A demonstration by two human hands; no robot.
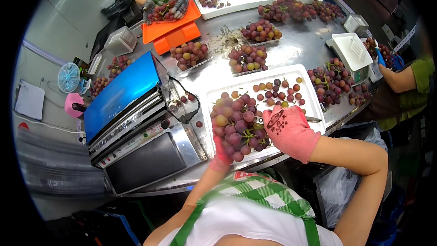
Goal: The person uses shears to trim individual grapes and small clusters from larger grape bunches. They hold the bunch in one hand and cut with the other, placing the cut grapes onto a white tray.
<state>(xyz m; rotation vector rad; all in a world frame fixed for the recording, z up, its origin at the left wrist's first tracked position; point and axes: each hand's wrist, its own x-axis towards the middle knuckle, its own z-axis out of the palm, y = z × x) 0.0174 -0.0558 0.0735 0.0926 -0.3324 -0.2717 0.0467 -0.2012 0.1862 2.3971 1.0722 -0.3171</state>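
Note:
A large bunch of red grapes (239,123) rests against my left hand (221,150), which wears a pink glove and supports it from the left and below. My right hand (286,130), in a pink glove with black printing, is closed around small metal snips (313,119); their tip lies at the bunch's right side. Beneath both hands is a white plastic tray (211,93) on the steel table. Loose grapes (278,92) and small clusters lie in the tray beyond my right hand. The bunch hides most of my left fingers.
A film wrapping machine (136,123) with a blue roll stands at the left. Grapes in clear punnets (248,59) sit beyond the tray, more bunches (331,80) to its right. A co-worker's gloved hands (181,5) hold grapes over an orange scale (177,36); other co-workers stand around the table.

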